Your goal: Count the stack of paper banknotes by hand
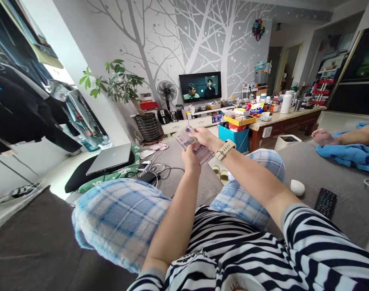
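A small stack of banknotes (182,138) is held up in the air in front of the body, above the grey couch surface (173,158), its near part spread toward the right wrist. The left hand (191,160) grips it from below, fingers clamped on the lower edge with the thumb lying on the face; the right hand (205,138) comes over the top, its fingers closed on the upper edge — how much paper each one pinches is too small to tell. The likeliest trouble is slipping: the notes look loose and uneven, so if the left thumb eased while the right fingers dragged, several could slide out and fan down onto the couch. Two could also cling together under one fingertip, since thin paper separates poorly, and a note dropped to the left might land among the white and black cables (156,165). Both forearms reach forward and converge on the notes, the left rising steeply, the right slanting in from the side with a pale watch (225,150) at its wrist. Farther out lie a closed laptop (110,158) to the left, a black remote (325,203) to the right, and the cluttered bench (281,117) beyond.
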{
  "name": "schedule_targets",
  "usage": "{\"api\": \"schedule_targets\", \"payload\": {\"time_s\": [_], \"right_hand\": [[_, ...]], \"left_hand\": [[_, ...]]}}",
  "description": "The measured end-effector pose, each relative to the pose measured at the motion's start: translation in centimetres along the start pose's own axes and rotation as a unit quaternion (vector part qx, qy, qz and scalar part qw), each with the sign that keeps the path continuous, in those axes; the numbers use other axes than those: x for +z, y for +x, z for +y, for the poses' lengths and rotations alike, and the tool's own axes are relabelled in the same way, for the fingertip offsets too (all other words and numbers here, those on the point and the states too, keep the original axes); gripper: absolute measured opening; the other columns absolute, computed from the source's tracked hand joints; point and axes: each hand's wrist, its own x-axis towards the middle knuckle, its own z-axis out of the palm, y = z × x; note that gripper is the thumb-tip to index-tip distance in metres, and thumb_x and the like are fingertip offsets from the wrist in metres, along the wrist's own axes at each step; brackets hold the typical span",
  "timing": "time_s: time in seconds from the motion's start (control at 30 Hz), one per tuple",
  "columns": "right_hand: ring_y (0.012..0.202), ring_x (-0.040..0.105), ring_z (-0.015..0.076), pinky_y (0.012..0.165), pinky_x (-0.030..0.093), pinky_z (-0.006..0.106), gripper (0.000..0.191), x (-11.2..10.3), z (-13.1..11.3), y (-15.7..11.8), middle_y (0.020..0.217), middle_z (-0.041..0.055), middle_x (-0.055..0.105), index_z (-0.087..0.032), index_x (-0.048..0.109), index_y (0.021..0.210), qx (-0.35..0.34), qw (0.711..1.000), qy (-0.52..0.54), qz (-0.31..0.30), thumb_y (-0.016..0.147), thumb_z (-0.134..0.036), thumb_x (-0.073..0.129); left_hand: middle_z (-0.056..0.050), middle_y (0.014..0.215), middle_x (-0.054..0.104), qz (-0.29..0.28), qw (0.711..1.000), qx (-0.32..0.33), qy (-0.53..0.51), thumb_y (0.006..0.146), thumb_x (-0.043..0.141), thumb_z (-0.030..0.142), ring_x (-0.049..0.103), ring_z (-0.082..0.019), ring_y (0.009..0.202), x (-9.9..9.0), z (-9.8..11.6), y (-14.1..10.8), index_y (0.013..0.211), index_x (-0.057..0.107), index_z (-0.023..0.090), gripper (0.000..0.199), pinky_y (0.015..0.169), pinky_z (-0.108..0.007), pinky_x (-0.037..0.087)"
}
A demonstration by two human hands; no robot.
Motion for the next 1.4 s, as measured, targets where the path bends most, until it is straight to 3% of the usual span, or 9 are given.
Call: {"api": "schedule_targets", "payload": {"time_s": [0.1,0.23,0.37,0.53,0.73,0.97,1.2,1.3,1.4], "right_hand": [[0.062,0.053,0.0130,0.068,0.044,0.027,0.013,-0.3,2.6,-0.5,0.063,-0.0020,0.062,-0.016,0.063,0.071,0.038,0.996,-0.063,0.054,0.081,-0.022,0.069],[0.069,0.053,0.0147,0.071,0.040,0.027,0.011,-1.3,4.0,-2.1,0.071,-0.0022,0.063,-0.019,0.058,0.074,-0.028,0.982,-0.144,0.116,0.084,-0.020,0.062],[0.072,0.052,0.0162,0.068,0.039,0.027,0.013,-1.2,4.0,-3.3,0.077,-0.0017,0.063,-0.022,0.054,0.079,-0.064,0.977,-0.144,0.143,0.089,-0.028,0.054],[0.075,0.054,0.0172,0.067,0.041,0.027,0.012,0.3,4.1,-4.3,0.079,-0.0011,0.063,-0.022,0.055,0.081,-0.085,0.989,-0.050,0.112,0.087,-0.032,0.053],[0.071,0.051,0.0171,0.064,0.042,0.027,0.025,0.9,5.1,-4.8,0.074,-0.0011,0.056,-0.023,0.050,0.077,-0.093,0.985,0.056,0.136,0.087,-0.046,0.052],[0.067,0.046,0.0159,0.061,0.038,0.027,0.035,1.4,5.7,-6.4,0.071,-0.0022,0.051,-0.024,0.045,0.074,-0.115,0.968,0.008,0.225,0.091,-0.054,0.047],[0.067,0.049,0.0168,0.060,0.039,0.028,0.037,2.1,6.3,-7.4,0.072,-0.0019,0.052,-0.025,0.046,0.079,-0.118,0.966,-0.002,0.230,0.093,-0.059,0.042],[0.068,0.051,0.0172,0.062,0.040,0.029,0.038,1.9,6.2,-7.3,0.074,-0.0010,0.055,-0.025,0.047,0.082,-0.117,0.964,0.002,0.239,0.094,-0.060,0.039],[0.065,0.048,0.0161,0.060,0.039,0.028,0.038,1.7,5.8,-7.4,0.069,-0.0026,0.052,-0.025,0.045,0.078,-0.115,0.961,0.003,0.253,0.093,-0.060,0.043]], "left_hand": [[-0.002,0.080,0.064,-0.015,0.995,0.012,0.093,0.070,0.063,0.017,0.062,-0.016,0.071,-2.0,-1.5,0.8,0.093,0.060,0.018,0.023,0.068,-0.027,0.049],[-0.003,0.084,0.063,-0.006,0.982,0.017,0.190,0.068,0.071,0.019,0.059,-0.015,0.077,-4.1,-1.5,0.4,0.088,0.061,0.020,0.023,0.065,-0.022,0.043],[-0.002,0.093,0.064,-0.040,0.991,-0.060,0.111,0.073,0.068,0.025,0.059,-0.013,0.076,-4.1,-0.6,-0.6,0.095,0.060,0.023,0.024,0.064,-0.022,0.048],[-0.002,0.087,0.064,-0.045,0.994,-0.103,0.004,0.084,0.059,0.026,0.063,-0.013,0.066,-3.7,0.1,-1.1,0.096,0.063,0.020,0.014,0.063,-0.027,0.055],[-0.006,0.092,0.071,-0.070,0.991,-0.112,0.008,0.090,0.058,0.032,0.067,-0.016,0.074,-3.8,0.4,-1.4,0.098,0.069,0.017,0.020,0.068,-0.029,0.057],[-0.008,0.090,0.074,-0.123,0.985,-0.118,0.039,0.083,0.067,0.042,0.070,-0.019,0.074,-4.0,-0.7,-1.9,0.099,0.068,0.016,0.031,0.066,-0.031,0.057],[-0.005,0.076,0.069,-0.138,0.984,-0.003,0.116,0.066,0.076,0.060,0.065,-0.018,0.066,-4.8,-2.1,-2.1,0.085,0.068,0.015,0.050,0.061,-0.029,0.053],[-0.004,0.071,0.066,-0.158,0.969,0.068,0.179,0.070,0.071,0.064,0.061,-0.017,0.063,-4.9,-2.3,-2.3,0.079,0.067,0.015,0.049,0.058,-0.027,0.049],[-0.002,0.062,0.058,-0.164,0.935,0.153,0.276,0.081,0.060,0.061,0.054,-0.015,0.059,-5.1,-2.2,-3.1,0.070,0.063,0.017,0.046,0.056,-0.026,0.041]]}}
